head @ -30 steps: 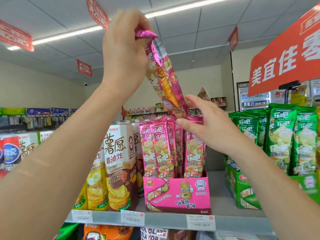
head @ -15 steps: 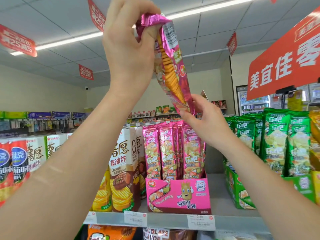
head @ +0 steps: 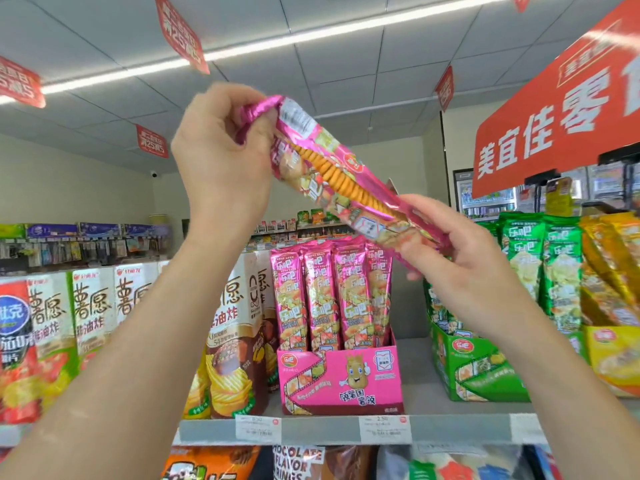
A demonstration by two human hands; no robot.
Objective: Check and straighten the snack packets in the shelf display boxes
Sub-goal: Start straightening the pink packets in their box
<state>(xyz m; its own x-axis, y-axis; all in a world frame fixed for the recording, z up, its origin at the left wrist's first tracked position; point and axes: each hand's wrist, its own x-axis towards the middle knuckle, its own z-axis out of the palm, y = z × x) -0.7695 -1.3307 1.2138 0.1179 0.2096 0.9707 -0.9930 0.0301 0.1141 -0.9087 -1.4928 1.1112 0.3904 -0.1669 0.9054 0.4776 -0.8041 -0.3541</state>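
Check step in hand. My L hand (head: pixel 221 161) pinches pink packet (head: pixel 332 168) at top end, R hand (head: pixel 460 258) grips lower end; pkt tilted, clear above pink display box (head: pixel 341 375). Next, I judge: stand upright, slot into row.

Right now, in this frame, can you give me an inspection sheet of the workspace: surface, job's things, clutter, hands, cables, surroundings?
Surface: grey shelf, price tags on its front edge.
Job's things: pink packet held tilted above the pink box; other packets stand upright in it; green box to its right, apart.
Clutter: nothing seen.
Hands: left hand grips the packet's top end, right hand holds its lower end.
Cables: nothing seen.
Surroundings: red signs hang from the ceiling; fridge at the back.
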